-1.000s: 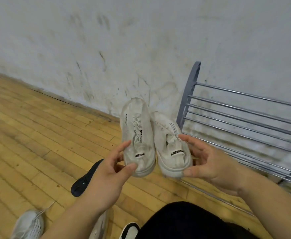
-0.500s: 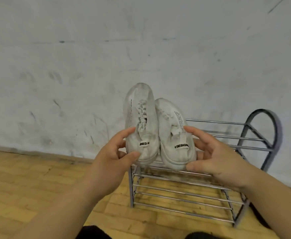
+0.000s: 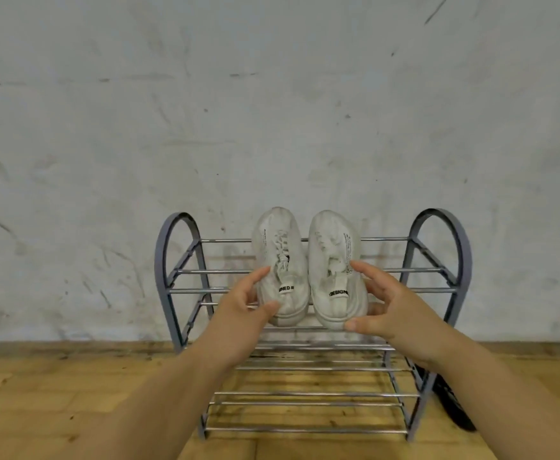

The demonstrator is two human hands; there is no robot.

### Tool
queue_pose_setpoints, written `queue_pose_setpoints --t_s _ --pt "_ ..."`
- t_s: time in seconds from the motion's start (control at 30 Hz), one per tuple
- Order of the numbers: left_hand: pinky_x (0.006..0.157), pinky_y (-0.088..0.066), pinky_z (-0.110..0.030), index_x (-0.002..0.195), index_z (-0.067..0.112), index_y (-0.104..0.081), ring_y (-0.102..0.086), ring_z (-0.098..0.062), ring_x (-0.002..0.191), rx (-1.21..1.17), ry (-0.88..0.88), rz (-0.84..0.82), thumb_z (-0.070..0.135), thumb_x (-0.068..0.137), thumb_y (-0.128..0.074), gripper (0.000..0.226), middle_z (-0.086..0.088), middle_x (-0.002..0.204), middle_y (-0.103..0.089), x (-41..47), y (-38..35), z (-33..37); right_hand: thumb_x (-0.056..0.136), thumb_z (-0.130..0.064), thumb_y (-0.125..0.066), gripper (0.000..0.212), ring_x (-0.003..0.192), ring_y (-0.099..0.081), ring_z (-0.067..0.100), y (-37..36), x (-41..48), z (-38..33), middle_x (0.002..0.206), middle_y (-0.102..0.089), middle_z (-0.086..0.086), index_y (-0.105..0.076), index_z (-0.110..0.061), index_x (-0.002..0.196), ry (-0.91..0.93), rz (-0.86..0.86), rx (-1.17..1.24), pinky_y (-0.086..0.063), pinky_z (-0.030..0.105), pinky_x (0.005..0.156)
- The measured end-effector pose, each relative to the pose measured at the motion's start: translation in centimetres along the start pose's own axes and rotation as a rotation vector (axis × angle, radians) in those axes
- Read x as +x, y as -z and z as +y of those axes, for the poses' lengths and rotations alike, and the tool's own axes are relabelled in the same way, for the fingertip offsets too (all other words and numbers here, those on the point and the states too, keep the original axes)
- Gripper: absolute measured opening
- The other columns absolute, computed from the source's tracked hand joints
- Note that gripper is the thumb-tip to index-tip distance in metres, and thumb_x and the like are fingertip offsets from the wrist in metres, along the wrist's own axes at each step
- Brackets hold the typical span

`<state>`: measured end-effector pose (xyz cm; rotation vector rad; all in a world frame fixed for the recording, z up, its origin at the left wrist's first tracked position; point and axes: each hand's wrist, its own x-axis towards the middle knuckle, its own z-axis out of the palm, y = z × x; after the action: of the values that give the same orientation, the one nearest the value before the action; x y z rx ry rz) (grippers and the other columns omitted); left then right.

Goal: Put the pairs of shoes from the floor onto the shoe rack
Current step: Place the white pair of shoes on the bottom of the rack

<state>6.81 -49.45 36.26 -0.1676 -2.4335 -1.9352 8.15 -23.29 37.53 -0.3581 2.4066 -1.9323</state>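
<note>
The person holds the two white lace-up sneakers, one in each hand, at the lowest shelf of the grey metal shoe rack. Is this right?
No. The head view shows the white lace-up sneakers at the top shelf of the grey metal shoe rack; left hand and right hand each hold one.
</note>
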Motion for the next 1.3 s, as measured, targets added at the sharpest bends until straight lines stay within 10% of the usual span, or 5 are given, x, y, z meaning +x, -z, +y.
queue_pose_setpoints --t_s 0.3,0.6,1.3 --pt "0.085 -0.058 -0.040 0.142 0.049 -0.050 -0.067 -0.016 0.081 -0.072 0.149 -0.029 0.025 0.100 -0.068 0.051 0.007 0.092 -0.076 3.6 -0.5 -2.8 0.079 0.013 -0.077 0.102 0.116 -0.070 0.023 1.0 3.5 3.4 0.140 -0.061 0.007 -0.036 -0.044 0.154 -0.253 -0.022 0.231 -0.060 0.040 0.093" --pt "0.088 -0.059 -0.047 0.135 0.040 -0.062 -0.068 -0.037 0.102 -0.428 0.271 -0.128 0.008 0.092 -0.073 0.055 -0.021 0.125 -0.070 3.9 0.5 -3.4 0.098 0.000 -0.059 0.068 0.116 -0.070 0.036 1.6 4.5 3.6 0.125 -0.074 0.007 -0.045 -0.040 0.151 -0.311 0.010 0.487 -0.054 0.053 0.102" --pt "0.087 -0.060 -0.048 0.134 0.033 -0.067 -0.067 -0.040 0.116 -0.414 0.213 -0.563 0.004 0.072 -0.086 0.070 -0.023 0.141 -0.057 -7.1 3.7 1.1 0.059 -0.013 -0.095 0.082 0.108 -0.069 0.037 5.8 -9.5 -1.7 0.134 -0.063 0.025 -0.067 -0.034 0.133 -0.349 -0.250 0.354 -0.060 0.045 0.083"
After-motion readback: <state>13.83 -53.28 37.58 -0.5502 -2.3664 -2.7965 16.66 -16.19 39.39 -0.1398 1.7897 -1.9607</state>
